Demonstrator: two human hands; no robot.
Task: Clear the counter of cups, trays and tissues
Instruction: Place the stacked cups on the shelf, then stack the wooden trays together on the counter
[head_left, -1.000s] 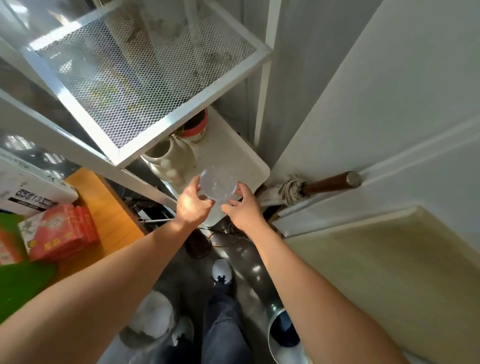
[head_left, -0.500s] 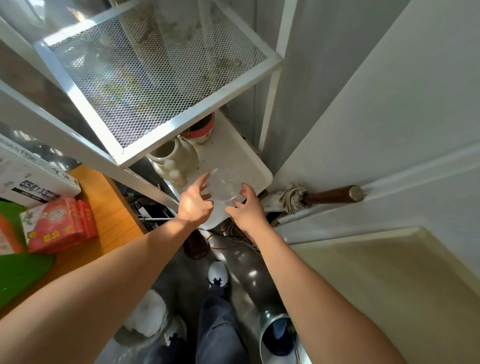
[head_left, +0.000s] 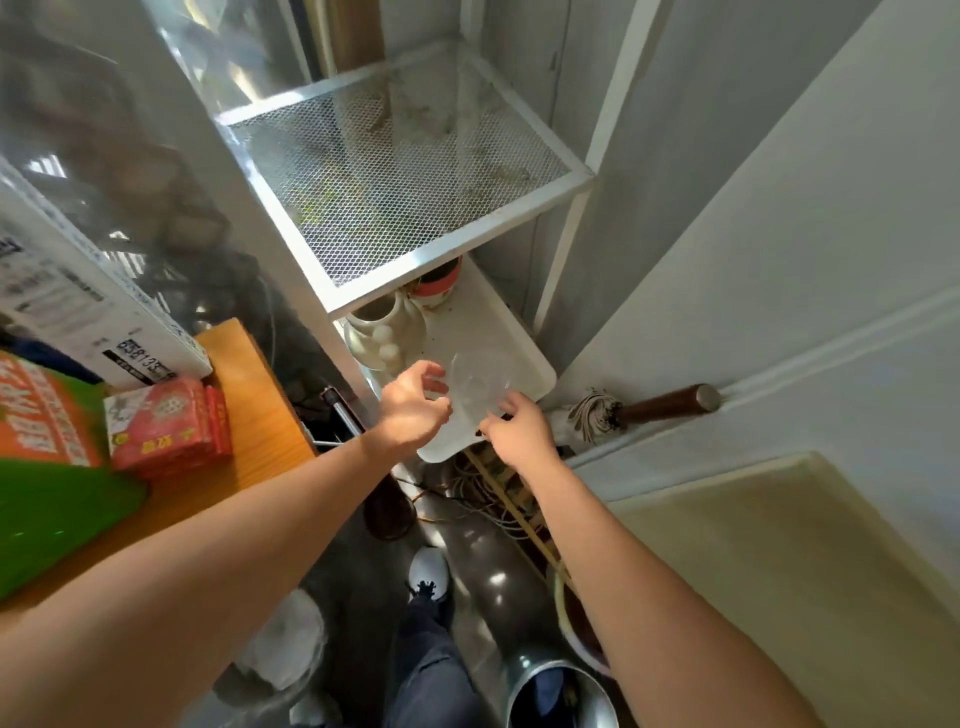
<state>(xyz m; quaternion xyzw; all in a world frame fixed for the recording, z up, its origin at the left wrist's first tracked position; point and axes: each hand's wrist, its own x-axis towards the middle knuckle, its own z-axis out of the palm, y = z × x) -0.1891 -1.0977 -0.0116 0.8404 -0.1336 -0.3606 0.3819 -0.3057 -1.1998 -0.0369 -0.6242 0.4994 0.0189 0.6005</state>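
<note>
A clear, round plastic cup (head_left: 478, 382) sits on the white rounded tray (head_left: 524, 358) on the lower shelf, directly between the two hands. The left hand (head_left: 413, 410) curls half-open against its left wall, fingers touching; whether it truly grips is unclear. The right hand (head_left: 522, 431) reaches in loosely open at the near-right rim, equally close.

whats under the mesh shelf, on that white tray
On the white tray below the mesh shelf: a cream jug, a red-and-white container partly hidden by the shelf frame, and a clear cup between both hands. The tray's back is covered.
</note>
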